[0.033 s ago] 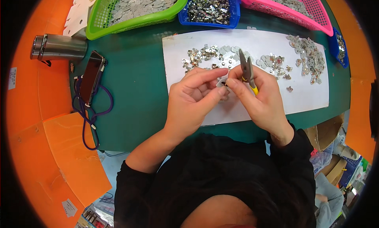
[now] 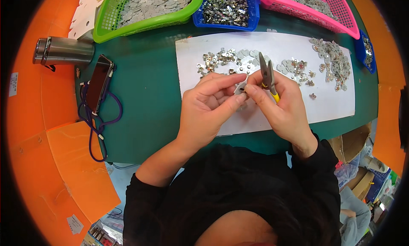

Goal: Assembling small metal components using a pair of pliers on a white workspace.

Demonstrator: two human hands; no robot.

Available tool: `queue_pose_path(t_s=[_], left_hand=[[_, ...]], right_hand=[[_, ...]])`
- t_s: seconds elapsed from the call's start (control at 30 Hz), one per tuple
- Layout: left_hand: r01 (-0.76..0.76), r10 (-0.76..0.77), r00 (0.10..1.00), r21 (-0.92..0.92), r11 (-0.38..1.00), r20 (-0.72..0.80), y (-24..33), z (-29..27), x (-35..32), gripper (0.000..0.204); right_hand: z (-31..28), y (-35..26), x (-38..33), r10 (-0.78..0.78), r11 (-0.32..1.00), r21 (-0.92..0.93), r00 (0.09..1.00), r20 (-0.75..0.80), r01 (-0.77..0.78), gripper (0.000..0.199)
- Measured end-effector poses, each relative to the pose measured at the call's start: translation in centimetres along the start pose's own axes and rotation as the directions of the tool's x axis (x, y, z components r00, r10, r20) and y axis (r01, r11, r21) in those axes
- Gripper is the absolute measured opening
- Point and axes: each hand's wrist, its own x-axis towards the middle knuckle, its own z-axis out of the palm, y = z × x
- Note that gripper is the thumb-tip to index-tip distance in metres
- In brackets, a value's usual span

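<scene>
Over the white board, my left hand (image 2: 204, 103) pinches a small light-grey flat piece (image 2: 239, 88) between thumb and fingertips; a dark spot shows on it. My right hand (image 2: 283, 105) meets it there, thumb and forefinger closed at the piece's edge. Tucked in that same hand are pliers (image 2: 267, 71) with yellow grips, their jaws pointing away from me and slightly parted around nothing. Part of the piece is hidden by the fingertips. Beyond my hands lie loose shiny metal bits (image 2: 219, 58) and grey discs (image 2: 254, 54); joined pieces (image 2: 334, 61) are heaped at the right.
Along the far edge stand a green basket (image 2: 147, 28), a blue tray (image 2: 226, 27) and a pink basket (image 2: 313, 22), all filled with small parts. A smaller blue tray (image 2: 363, 54) sits far right. At left are a steel flask (image 2: 70, 51) and a phone (image 2: 99, 82) with a cord.
The pliers have tilted very slightly to the right within my right hand. Both hands otherwise stay in place, fingertips on the grey piece.
</scene>
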Motion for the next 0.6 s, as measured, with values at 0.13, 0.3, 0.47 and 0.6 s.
queue_pose_path(t_s=[0.13,0.3,0.47,0.6], left_hand=[[0.01,-0.001,0.997,-0.114,0.993,0.076,0.3,0.0,0.1,0.033],[-0.146,0.135,0.987,0.149,0.978,0.081,0.4,-0.1,-0.1,0.032],[0.018,-0.023,0.996,0.067,0.998,0.086,1.4,-0.7,0.4,0.028],[0.152,-0.103,0.957,-0.165,0.975,0.272,1.1,-1.4,0.8,0.024]], right_hand=[[-0.4,-0.7,-0.3,0.094,0.994,0.044,0.994,0.06,-0.097,0.011],[-0.8,-0.6,-0.3,0.046,0.998,-0.057,0.992,0.116,-0.04,0.013],[-1.0,-0.9,-0.3,0.056,0.998,-0.035,0.996,0.066,-0.054,0.01],[-1.2,-1.9,-0.7,0.154,0.986,0.051,0.981,0.119,-0.161,0.007]])
